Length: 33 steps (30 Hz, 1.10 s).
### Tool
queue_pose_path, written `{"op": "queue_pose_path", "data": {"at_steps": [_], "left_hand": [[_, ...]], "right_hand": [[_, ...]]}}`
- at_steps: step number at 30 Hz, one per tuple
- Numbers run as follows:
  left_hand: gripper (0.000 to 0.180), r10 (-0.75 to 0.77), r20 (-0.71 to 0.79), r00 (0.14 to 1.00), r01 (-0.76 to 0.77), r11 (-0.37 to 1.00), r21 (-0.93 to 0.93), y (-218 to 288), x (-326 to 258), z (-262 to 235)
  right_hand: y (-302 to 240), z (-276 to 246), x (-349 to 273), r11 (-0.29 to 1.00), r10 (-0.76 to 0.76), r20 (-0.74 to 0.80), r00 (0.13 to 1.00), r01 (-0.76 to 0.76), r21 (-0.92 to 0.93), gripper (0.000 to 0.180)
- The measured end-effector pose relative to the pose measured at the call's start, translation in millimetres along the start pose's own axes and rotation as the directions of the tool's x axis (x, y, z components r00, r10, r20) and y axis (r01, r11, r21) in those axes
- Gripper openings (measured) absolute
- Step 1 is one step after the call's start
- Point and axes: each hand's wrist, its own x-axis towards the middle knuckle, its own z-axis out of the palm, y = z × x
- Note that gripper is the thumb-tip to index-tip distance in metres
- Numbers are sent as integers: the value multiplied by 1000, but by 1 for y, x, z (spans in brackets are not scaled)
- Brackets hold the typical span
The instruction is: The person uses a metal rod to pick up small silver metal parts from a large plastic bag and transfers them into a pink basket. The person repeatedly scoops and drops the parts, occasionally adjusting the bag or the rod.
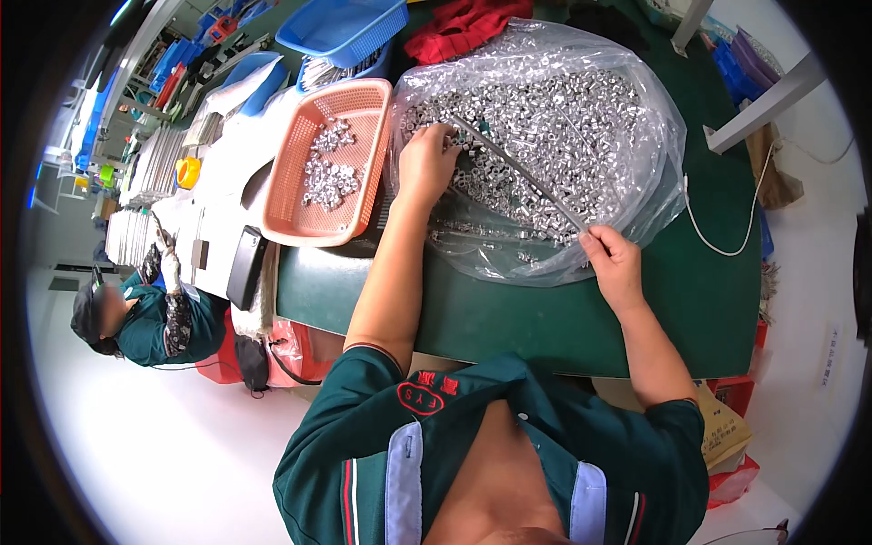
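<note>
Hands: I count two on the wearer, the left hand (427, 168) and the right hand (615, 268).
Rod: one thin grey rod (522, 173).
Bag: one large clear plastic bag (670, 150).
Bagged metal pieces (581, 127): hundreds at least, too many for me to number.
Basket: one salmon-pink basket (309, 234).
Basketed metal pieces (329, 182): dozens, heaped so that I cannot give an exact figure.
Blue baskets (363, 41): two in one stack.
Red cloth (459, 32): one bundle.
Yellow ring (186, 173): I see one.
Black case (245, 268): one.
Co-worker (150, 327): one person.
</note>
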Motion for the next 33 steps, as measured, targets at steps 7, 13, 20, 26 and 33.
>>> {"op": "queue_pose_path", "data": {"at_steps": [7, 13, 20, 26, 33], "left_hand": [[19, -354, 36, 935, 269, 638, -722, -13, 2, -3], [18, -189, -103, 977, 164, 963, -213, -3, 1, -6], [18, 2, 42, 999, -6, 993, 117, 9, 2, 6], [15, 184, -73, 980, -165, 962, 217, 6, 1, 17], [12, 82, -185, 979, -93, 994, -51, -2, 3, 12]], "right_hand": [[4, 0, 1, 1000, -15, 15, 1000, 15, 18, 14], [3, -1, 1, 1000, 19, 5, 1000, -19, -1, 13], [5, 1, 0, 1000, 25, 6, 1000, -25, 17, 13], [1, 1, -1, 1000, 4, 8, 1000, -4, -4, 12], [3, 1, 1, 1000, -10, 3, 1000, 10, -1, 12]]}}
